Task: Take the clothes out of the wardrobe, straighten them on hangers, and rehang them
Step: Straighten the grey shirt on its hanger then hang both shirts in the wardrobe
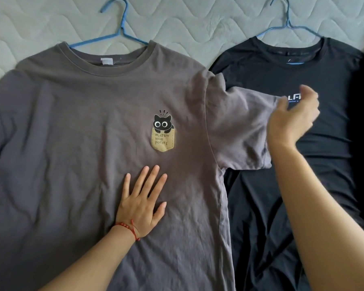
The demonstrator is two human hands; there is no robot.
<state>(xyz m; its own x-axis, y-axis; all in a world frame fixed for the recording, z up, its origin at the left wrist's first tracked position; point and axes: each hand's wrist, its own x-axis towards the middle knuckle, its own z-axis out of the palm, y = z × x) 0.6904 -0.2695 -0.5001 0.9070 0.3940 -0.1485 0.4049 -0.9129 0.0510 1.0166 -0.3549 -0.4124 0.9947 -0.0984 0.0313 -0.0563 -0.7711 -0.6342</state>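
While your left hand (142, 203) lies flat on the big grey cotton T-shirt (88, 127), its fingers are straight and spread a little. A thin red string bracelet (128, 227) sits on that wrist. The grey T-shirt lies face up on the pale quilted mattress (187, 22), near its top edge, with a blue wire hanger (118, 28) inside its neck. A black cat in a tan pocket (163, 133) is printed on the chest. Your right hand (294, 118) is at the end of the grey sleeve, which lies over the black T-shirt (324, 164) beside it. That hand is blurry, so you cannot tell if its curled fingers pinch the sleeve. The black T-shirt has its own blue hanger (286, 24).
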